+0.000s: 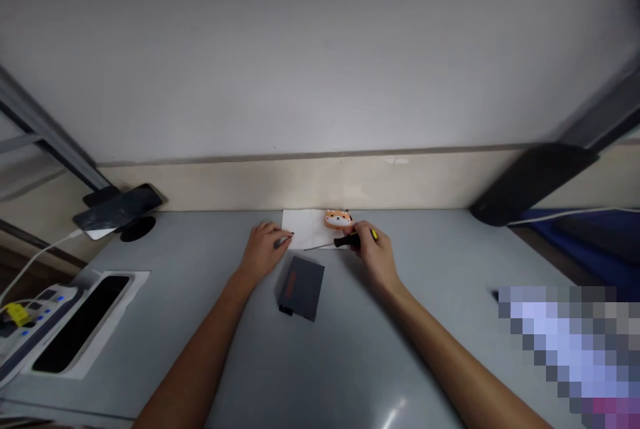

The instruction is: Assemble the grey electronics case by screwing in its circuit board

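Your right hand (375, 252) has its fingers closed around the black and yellow handle of a screwdriver (345, 241), with no visible gap, and your left hand (263, 250) seems to pinch a small dark grey piece (280, 242) between thumb and fingers; this piece is too small for me to name. About how far along you are, I judge that both things are already picked up and brought near to each other, but the tip of the screwdriver is apart from the small piece, so I see no contact between them. Nothing on the table (420, 335) looks opened or taken apart, and how much is left I cannot tell from this view. The screwdriver is in front of you, at the near edge of a white sheet (303, 223), between your two hands. Its thin shaft points to the left, nearly level; whether it touches the sheet, I cannot say. Behind the handle is an orange and white object with an animal face (339, 219), just beside your right fingers. Nearer to you, a flat dark grey box (303, 290) with reddish marks lies slightly turned, and it looks closed.
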Motion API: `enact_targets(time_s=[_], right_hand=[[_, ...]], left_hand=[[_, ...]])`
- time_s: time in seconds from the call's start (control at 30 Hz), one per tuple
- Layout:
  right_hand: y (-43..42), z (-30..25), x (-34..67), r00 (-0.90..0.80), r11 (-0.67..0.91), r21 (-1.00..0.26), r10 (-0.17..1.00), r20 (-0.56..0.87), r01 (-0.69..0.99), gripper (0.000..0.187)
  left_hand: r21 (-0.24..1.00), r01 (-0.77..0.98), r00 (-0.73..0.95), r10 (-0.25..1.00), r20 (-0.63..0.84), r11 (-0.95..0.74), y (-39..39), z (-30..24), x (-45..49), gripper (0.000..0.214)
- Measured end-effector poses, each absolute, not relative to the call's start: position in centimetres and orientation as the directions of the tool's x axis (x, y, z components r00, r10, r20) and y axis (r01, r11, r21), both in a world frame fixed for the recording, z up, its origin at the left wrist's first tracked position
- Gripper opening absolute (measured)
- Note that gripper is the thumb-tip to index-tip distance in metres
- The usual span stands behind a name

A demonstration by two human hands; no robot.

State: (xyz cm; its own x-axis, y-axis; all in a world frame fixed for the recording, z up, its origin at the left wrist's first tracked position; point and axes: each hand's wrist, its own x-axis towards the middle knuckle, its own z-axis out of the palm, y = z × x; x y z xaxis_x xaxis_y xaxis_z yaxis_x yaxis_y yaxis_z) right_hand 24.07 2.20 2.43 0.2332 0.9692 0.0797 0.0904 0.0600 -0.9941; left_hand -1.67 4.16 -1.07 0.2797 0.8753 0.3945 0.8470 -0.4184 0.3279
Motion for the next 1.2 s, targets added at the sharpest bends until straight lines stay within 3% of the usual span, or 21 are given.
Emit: enact_targets(time_s=[0.33, 0.57, 0.7, 0.77, 0.93, 1.07, 1.2], right_hand=[[2.5, 3.8, 26.6, 0.302, 0.093, -0.983, 0.943, 0.138, 0.159, 0.029], [0.9, 5.0, 25.4, -0.076, 0.188, -0.951, 0.982, 0.175, 0.244, 0.031], [-0.1, 4.7, 23.6, -0.178, 0.202, -0.945, 0.971, 0.160, 0.255, 0.031], [-0.4, 4.5, 23.2, -0.181, 0.229, -0.937, 0.966, 0.186, 0.262, 0.031], [-0.9, 4.2, 22.8, -0.154, 0.253, -0.940, 0.963, 0.222, 0.230, 0.031], [-1.0, 4.1, 22.9, -0.124, 0.262, -0.941, 0.963, 0.240, 0.215, 0.030], [-0.4, 4.1, 23.9, -0.033, 0.268, -0.949, 0.963, 0.267, 0.163, 0.031]], left_hand=[[0.380, 0.781, 0.328, 0.843, 0.426, -0.496, 4.4, -1.3, -2.1, 0.024], [0.438, 0.711, 0.332, 0.812, 0.480, -0.550, 4.0, -0.2, -1.8, 0.031], [0.615, 0.566, 0.370, 0.836, 0.406, -0.549, 2.4, 1.4, 0.2, 0.024], [0.649, 0.497, 0.430, 0.813, 0.393, -0.576, 1.3, 2.1, 1.7, 0.021], [0.562, 0.475, 0.607, 0.715, 0.347, -0.677, -0.5, 2.1, 4.4, 0.017], [0.538, 0.509, 0.603, 0.724, 0.334, -0.672, -0.5, 1.6, 4.6, 0.018], [0.602, 0.454, 0.570, 0.734, 0.370, -0.656, -0.4, 1.9, 4.4, 0.016]])
